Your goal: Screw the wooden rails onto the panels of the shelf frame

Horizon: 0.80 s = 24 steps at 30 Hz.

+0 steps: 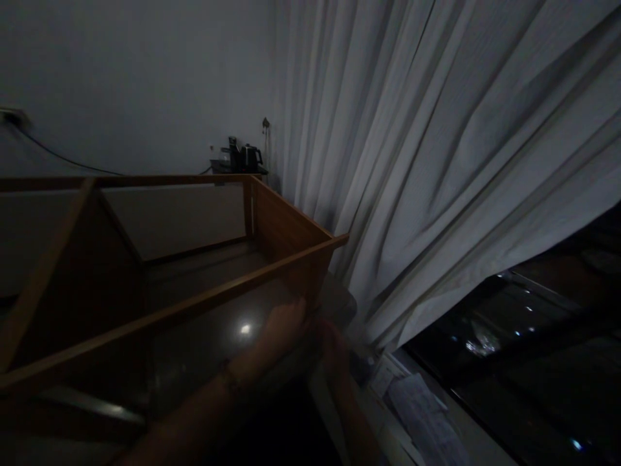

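A wooden shelf unit [208,299] with several compartments takes up the left and middle of the head view. My left hand [285,322] is at the lower part of its near right corner, against or just in front of the wood. Close beside it on the right, my right hand [334,346] is raised near the same corner. Darkness and blur hide the fingers of both hands, so whether they grip anything is unclear.
White curtains [388,168] hang along the right. Behind the unit, a dark kettle [250,157] stands on a small dark table [220,169]. Papers [420,408] lie on a ledge at lower right, beside a dark window [524,349]. A cable [63,157] runs along the wall.
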Each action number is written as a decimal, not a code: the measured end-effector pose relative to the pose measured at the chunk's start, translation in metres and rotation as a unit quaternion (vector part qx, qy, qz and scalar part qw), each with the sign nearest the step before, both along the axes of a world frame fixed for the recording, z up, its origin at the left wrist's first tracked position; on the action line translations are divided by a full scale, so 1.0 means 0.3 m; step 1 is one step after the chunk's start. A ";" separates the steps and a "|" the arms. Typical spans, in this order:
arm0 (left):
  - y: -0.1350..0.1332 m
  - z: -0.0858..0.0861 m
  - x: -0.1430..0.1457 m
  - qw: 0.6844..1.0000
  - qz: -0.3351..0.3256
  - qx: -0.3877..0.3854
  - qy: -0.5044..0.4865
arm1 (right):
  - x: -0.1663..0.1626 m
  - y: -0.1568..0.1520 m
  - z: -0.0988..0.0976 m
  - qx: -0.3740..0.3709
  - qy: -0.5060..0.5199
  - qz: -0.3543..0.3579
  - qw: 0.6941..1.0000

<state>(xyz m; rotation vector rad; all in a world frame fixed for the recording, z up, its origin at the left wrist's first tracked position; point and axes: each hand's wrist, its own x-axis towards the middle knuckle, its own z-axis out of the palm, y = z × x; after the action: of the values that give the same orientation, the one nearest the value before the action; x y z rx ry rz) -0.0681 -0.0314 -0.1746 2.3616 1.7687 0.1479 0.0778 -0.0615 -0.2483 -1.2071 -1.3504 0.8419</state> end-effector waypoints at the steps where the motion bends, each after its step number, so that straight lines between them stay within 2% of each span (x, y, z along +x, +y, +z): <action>1: -0.002 0.002 0.002 1.000 0.002 0.003 -0.001 | -0.004 0.001 -0.003 0.003 0.002 -0.006 1.000; 6: -0.007 0.014 0.007 1.000 0.005 0.007 -0.006 | -0.019 0.007 -0.020 0.000 0.026 -0.034 0.999; 12: -0.005 0.005 0.006 1.000 0.006 0.009 -0.004 | -0.016 0.019 -0.015 -0.007 0.023 -0.004 1.000; 16: -0.005 -0.003 0.006 1.000 0.002 0.013 0.000 | -0.015 0.012 -0.017 0.011 0.026 -0.034 0.999; 19: -0.005 -0.008 0.007 1.000 0.000 0.020 0.005 | 0.002 0.007 -0.023 -0.007 0.039 -0.025 0.999; 24: -0.002 -0.015 0.008 1.000 0.005 0.022 0.006 | 0.023 0.006 -0.013 -0.009 0.000 -0.022 1.000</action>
<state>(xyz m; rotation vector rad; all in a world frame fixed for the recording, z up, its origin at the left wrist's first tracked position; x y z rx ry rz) -0.0656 -0.0321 -0.1792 2.3878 1.8020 0.1755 0.0845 -0.0598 -0.2524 -1.2480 -1.3139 0.8239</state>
